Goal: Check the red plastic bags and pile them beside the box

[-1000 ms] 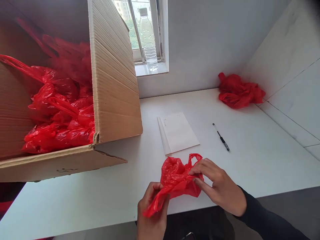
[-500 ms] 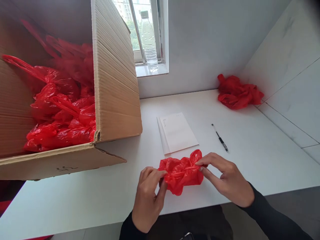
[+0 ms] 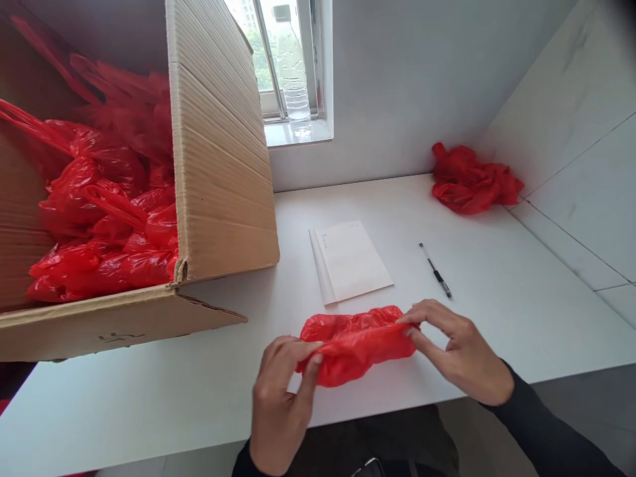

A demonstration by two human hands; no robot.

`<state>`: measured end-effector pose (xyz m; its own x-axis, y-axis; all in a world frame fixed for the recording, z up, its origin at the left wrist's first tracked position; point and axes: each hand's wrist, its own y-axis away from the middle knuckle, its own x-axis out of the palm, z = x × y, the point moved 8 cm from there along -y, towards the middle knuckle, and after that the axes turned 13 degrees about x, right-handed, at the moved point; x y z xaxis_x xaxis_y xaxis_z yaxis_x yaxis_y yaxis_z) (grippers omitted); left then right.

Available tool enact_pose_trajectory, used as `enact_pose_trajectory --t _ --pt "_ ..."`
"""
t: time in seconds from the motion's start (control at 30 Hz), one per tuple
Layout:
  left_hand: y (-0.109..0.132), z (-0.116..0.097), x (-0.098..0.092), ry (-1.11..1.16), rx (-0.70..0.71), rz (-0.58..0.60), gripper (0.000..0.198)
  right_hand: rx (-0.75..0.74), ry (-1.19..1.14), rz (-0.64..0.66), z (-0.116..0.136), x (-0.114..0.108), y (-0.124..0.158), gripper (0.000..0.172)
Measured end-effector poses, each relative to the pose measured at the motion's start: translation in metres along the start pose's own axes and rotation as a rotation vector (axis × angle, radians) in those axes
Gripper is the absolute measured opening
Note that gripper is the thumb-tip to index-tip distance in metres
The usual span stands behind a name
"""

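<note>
A red plastic bag (image 3: 365, 350) is stretched between my two hands, just above the near edge of the white table. On its left end, my left hand (image 3: 285, 391) pinches the rim between thumb and fingers. My right hand (image 3: 450, 344) grips the right end of the same rim in a pinch. The bag's mouth is pulled into a long, taut line, with crumpled plastic behind it. What the bag contains, if anything, is hidden.
At left stands a cardboard box (image 3: 226, 199) holding several knotted red bags (image 3: 106, 255). Beyond my hands lie a white booklet (image 3: 355, 262) and a black pen (image 3: 436, 271). Crumpled red plastic (image 3: 472, 179) sits in the far right corner. A clear bottle (image 3: 293, 73) stands on the windowsill.
My hands have moved apart, drawing the bunched bag's rim wider and tauter. The view has shifted slightly.
</note>
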<state>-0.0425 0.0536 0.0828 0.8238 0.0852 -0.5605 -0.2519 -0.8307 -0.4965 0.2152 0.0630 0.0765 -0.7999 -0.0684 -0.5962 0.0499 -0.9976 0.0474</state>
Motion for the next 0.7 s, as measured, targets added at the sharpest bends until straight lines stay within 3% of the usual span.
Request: enact_pose_trajectory --t 0.07,0.13,0.23,0.3,0.37,0.47,0.53,0.6,0.67,0.7 --pt "0.007 0.015 -0.015 0.027 -0.183 -0.086 0.013 0.067 -0.015 -0.048 -0.008 -0.01 0.001 0.013" --pt "0.009 0.015 -0.016 0.064 -0.26 -0.089 0.016 0.059 -0.014 -0.012 -0.002 -0.005 0.004 0.023" --pt "-0.001 -0.011 -0.004 0.021 -0.101 -0.013 0.028 -0.035 0.03 0.054 0.021 0.015 0.006 0.046" --pt "-0.007 -0.027 -0.001 -0.067 0.051 0.005 0.028 -0.095 0.033 0.037 0.031 0.021 0.005 0.03" --pt "-0.007 -0.026 -0.011 -0.108 0.045 -0.085 0.017 -0.046 -0.041 -0.051 0.025 0.011 0.0 0.009" --pt "0.004 -0.004 -0.04 -0.061 -0.196 -0.316 0.004 0.186 -0.221 -0.23 -0.007 -0.018 -0.002 0.012" --pt "0.011 -0.003 -0.051 -0.063 -0.266 -0.379 0.008 0.254 -0.313 -0.309 -0.016 -0.032 0.003 0.018" --pt "0.014 -0.01 -0.052 -0.041 -0.298 -0.383 0.012 0.179 -0.343 -0.431 -0.004 -0.044 0.013 0.03" --pt "0.019 -0.014 -0.045 0.06 -0.382 -0.38 0.017 -0.045 -0.326 -0.558 0.029 -0.053 0.03 0.041" --pt "0.021 -0.016 -0.041 0.121 -0.42 -0.382 0.018 -0.188 -0.296 -0.549 0.051 -0.052 0.038 0.042"
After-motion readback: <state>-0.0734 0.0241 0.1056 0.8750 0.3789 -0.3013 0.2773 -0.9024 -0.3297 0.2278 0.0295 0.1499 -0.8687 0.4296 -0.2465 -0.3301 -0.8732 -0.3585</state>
